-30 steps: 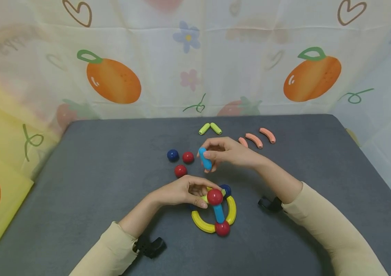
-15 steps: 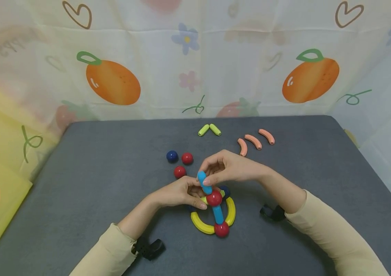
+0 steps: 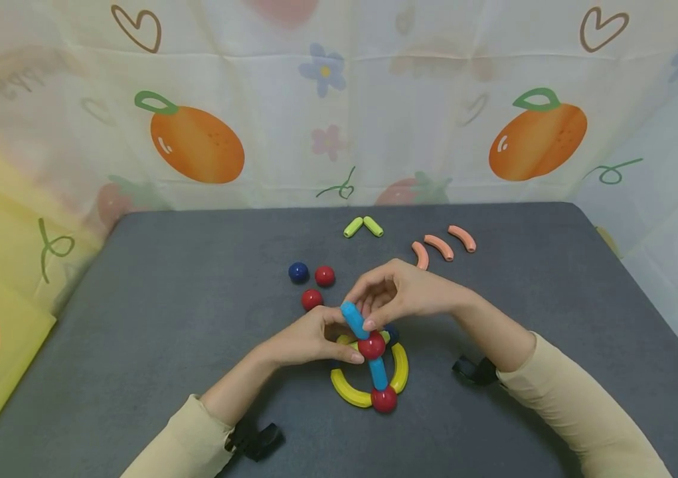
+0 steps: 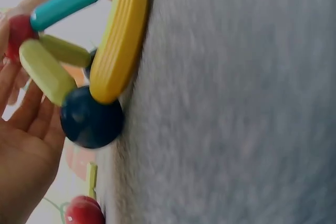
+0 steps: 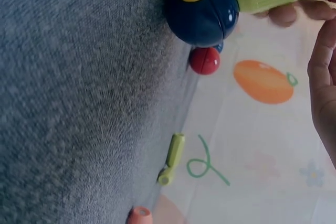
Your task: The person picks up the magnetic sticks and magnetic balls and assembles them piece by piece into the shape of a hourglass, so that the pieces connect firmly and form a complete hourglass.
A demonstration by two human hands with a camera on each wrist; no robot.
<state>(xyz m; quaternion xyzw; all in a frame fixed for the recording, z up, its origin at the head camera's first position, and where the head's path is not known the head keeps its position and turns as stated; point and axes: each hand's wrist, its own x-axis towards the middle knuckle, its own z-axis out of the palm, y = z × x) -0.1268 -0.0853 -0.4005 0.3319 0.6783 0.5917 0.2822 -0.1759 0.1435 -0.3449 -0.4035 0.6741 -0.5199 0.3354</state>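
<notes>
A ball-and-rod building toy stands on the dark table. Its ring of curved yellow rods [image 3: 348,389] joins a red ball [image 3: 384,399] and dark blue balls [image 4: 92,116]. A blue rod [image 3: 378,374] and light green rods [image 4: 47,72] slope up to a raised red ball [image 3: 371,346]. My left hand [image 3: 309,342] holds that top ball from the left, thumb along its side. Between thumb and fingers, my right hand [image 3: 401,292] pinches a second blue rod [image 3: 353,318], which leans up and left with its lower end at the top ball.
Loose red balls [image 3: 325,275] and a blue ball [image 3: 299,272] lie beyond the left hand. Two short green rods [image 3: 363,226] and several curved pink rods [image 3: 439,247] are farther back. A printed cloth [image 3: 327,119] hangs behind the table [image 3: 165,299].
The right hand has brought the blue rod down and toward me, from above the table to the top red ball. The left hand has stayed at the structure, its fingers shifting slightly.
</notes>
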